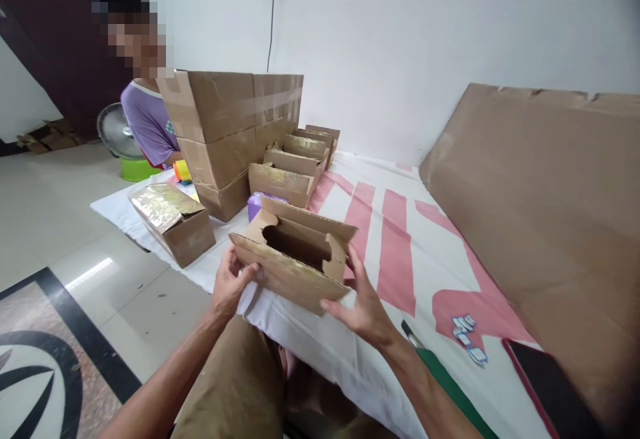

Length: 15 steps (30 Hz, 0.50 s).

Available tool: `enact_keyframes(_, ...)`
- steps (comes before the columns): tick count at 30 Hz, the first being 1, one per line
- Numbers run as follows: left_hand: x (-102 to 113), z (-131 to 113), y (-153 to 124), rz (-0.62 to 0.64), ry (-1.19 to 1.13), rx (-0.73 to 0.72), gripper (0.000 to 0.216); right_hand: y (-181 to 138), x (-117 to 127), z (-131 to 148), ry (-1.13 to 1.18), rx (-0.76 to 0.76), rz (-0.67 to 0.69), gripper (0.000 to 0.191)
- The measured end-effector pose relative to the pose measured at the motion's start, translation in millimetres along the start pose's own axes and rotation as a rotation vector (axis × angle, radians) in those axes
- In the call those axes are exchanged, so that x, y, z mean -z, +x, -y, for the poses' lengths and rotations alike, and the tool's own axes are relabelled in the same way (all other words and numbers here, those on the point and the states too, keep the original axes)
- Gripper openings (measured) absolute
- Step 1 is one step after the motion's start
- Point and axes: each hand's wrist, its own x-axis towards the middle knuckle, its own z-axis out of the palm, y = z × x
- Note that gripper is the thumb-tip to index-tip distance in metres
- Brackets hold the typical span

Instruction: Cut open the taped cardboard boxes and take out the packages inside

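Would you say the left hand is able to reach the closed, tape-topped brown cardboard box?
Probably yes: only white cloth separates the left hand, gripping an open brown cardboard box, from the tape-topped box.

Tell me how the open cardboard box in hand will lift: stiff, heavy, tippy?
Probably light: the open cardboard box looks empty inside. Likely flexes a little, its cut-out flaps standing loose. Gripped at both ends by left hand and right hand, it should stay level.

Open box (295, 259) – matt brown cardboard, glossy tape strip; sheet (400, 239) beneath – smooth white-pink cloth.
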Motion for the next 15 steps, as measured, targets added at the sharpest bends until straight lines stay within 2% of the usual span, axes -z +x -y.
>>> enact_keyframes(4, 19.7, 13.6, 50.0, -0.221, 0.037, -0.093, 0.087, 77.4, -44.6, -20.6, 0.12, 0.026, 0.033, 0.12)
enact_keyframes(6, 21.2, 23.2, 60.7, -0.293, 0.136, -0.084, 0.087, 105.6, -59.9, -28.2, 0.149, 0.014, 0.032, 0.123)
enact_keyframes(8, 18.3, 34.4, 57.3, -0.33, 0.284, -0.061, 0.087, 124.3, -70.0, -31.1, 0.171, -0.004, 0.012, 0.122)
enact_keyframes(11, 8.5, 50.8, 37.9, -0.292, 0.424, -0.047, 0.089, 134.1, -79.2, -31.7, 0.184, 0.005, -0.016, 0.12)
enact_keyframes(15, -6.1, 63.1, 26.9, -0.216, 0.462, -0.047, 0.094, 119.0, -84.7, -48.0, 0.161, 0.011, 0.008, 0.124)
